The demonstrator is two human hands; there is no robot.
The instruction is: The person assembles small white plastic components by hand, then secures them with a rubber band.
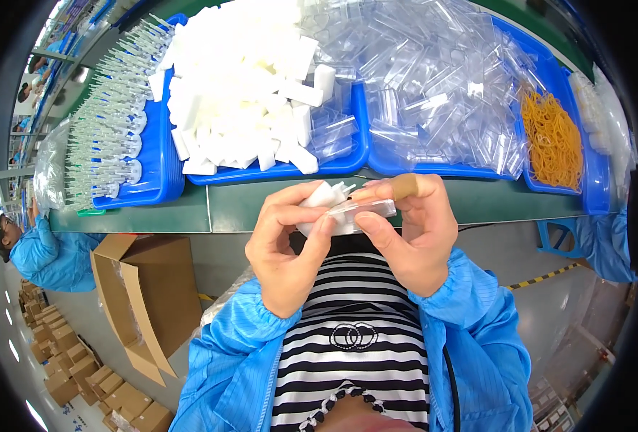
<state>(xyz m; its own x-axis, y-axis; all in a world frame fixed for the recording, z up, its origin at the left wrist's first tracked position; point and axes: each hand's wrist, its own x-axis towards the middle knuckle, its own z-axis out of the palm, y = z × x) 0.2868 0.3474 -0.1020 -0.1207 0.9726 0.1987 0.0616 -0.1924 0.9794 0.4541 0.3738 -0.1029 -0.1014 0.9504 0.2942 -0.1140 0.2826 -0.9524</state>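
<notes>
Close together in front of my chest, both hands are closed on small parts. My left hand (284,245) pinches a white piece (322,196) that looks like a foam block, with small pointed tips sticking out beside it. Between the fingers of my right hand (418,234) is a clear plastic sleeve (376,209), which also reaches my left fingertips. A tan wrap covers one right finger. Whether the white piece sits inside the sleeve or against it I cannot tell, since fingers cover part of both.
Blue trays line the green table (240,205): white foam blocks (240,93), clear plastic sleeves (441,93), yellow rubber bands (551,140). Pale syringe-like parts (106,129) stand in rows at left. An open carton (150,288) stands below; a person in blue (52,252) is at far left.
</notes>
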